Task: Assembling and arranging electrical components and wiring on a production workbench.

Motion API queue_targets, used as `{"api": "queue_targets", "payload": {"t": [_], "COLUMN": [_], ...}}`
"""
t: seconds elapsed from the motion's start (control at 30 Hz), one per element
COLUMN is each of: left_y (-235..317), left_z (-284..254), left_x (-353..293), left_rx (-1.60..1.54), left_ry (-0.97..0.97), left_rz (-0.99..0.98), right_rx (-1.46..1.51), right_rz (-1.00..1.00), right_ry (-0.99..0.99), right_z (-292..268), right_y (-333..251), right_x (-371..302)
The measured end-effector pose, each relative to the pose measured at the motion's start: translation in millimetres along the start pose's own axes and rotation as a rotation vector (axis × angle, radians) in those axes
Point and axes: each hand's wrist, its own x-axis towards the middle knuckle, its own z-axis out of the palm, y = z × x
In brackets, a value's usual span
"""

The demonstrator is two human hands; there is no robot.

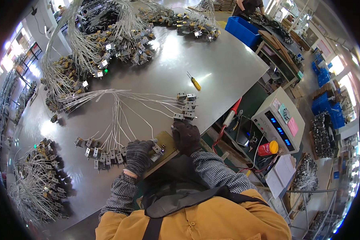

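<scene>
My left hand (138, 155), in a grey knitted glove, is closed round a small box-shaped metal part (157, 149) at the table's near edge, over a tan board (165, 143). A thin pale wire runs down to the fingers. Left of that hand lies a row of similar metal parts (108, 156), their wires gathered into a bundle (115, 93). My right hand (187, 137), in a dark glove, has its fingers curled just below a stack of wired metal parts (184, 107). What its fingers hold, if anything, is hidden.
A yellow-handled screwdriver (194, 82) lies farther back. Heaps of wired parts (128, 44) fill the far left, another heap (40, 180) the near left. On the right stand a meter box with blue digits (279, 124) and a red jar with yellow lid (268, 148). A person (251, 6) works beyond.
</scene>
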Motion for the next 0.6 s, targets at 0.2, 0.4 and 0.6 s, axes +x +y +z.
{"api": "queue_targets", "payload": {"t": [0.2,0.4,0.6], "left_y": [6.9,2.5,2.4], "left_z": [-8.1,-4.6,-6.5], "left_x": [-1.3,0.9,1.4], "left_rx": [-0.026,-0.011,-0.032], "left_ry": [-0.005,0.022,0.030], "left_rz": [-0.012,0.003,0.029], "right_rx": [-0.036,-0.040,-0.070], "right_rz": [-0.015,0.014,0.007], "right_ry": [0.049,-0.045,-0.032], "right_z": [-0.8,1.1,5.0], "right_y": [-2.5,0.0,0.7], "right_x": [0.1,-0.6,2.6]}}
